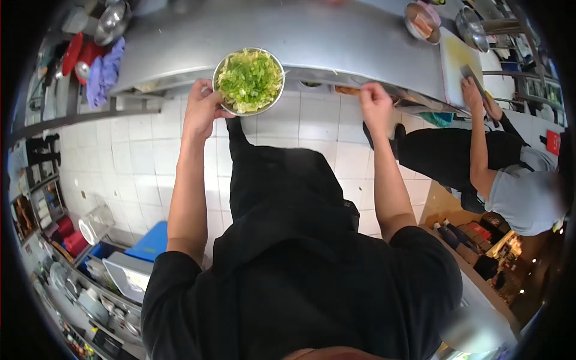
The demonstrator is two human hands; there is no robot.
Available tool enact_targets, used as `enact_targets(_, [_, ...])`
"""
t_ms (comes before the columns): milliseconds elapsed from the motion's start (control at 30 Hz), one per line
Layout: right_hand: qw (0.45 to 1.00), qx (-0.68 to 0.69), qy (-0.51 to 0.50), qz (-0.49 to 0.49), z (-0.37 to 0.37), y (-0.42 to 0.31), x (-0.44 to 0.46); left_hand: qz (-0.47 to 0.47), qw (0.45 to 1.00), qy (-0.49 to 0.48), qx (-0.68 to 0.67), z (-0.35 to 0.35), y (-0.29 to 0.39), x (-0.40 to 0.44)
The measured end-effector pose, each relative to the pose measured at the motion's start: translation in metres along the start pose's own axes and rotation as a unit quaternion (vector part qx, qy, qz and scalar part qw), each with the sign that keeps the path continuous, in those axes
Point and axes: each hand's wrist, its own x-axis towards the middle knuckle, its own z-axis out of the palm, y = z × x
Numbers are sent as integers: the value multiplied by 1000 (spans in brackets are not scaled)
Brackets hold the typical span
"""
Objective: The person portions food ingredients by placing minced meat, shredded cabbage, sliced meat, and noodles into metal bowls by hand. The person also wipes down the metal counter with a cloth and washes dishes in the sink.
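My left hand (204, 107) grips the left rim of a round metal bowl (281, 91), its fingers closed on the edge. Chopped green and pale yellow leaves (249, 78) fill the bowl to the brim. The bowl sits at the front edge of the steel worktable (336, 37), partly jutting over it; I cannot tell how much rests on the surface. Off to the right, my right hand (377, 107) is held in the air by the table's front edge, fingers curled together. Whatever they may pinch is too small or hidden to make out.
At the right, a co-worker (519, 192) holds a knife (474, 84) over a cutting board (459, 60). Near it stands a bowl with pinkish pieces (422, 27). A purple cloth (105, 72) hangs at the left. Bins with a blue lid (149, 241) stand behind on the left.
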Motion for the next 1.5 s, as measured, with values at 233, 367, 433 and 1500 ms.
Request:
enact_targets(233, [795, -564, -147, -168, 31, 154, 97, -93, 991, 59, -81, 59, -165, -30])
enact_targets(367, [697, -656, -152, -248, 73, 183, 176, -116, 986, 89, -77, 75, -221, -8])
enact_targets(433, [698, -642, -167, -269, 83, 187, 196, -113, 982, 116, -96, 82, -241, -2])
enact_targets(1500, [745, -560, -170, -320, 93, 173, 224, -33, 970, 224, -86, 174, -250, 139])
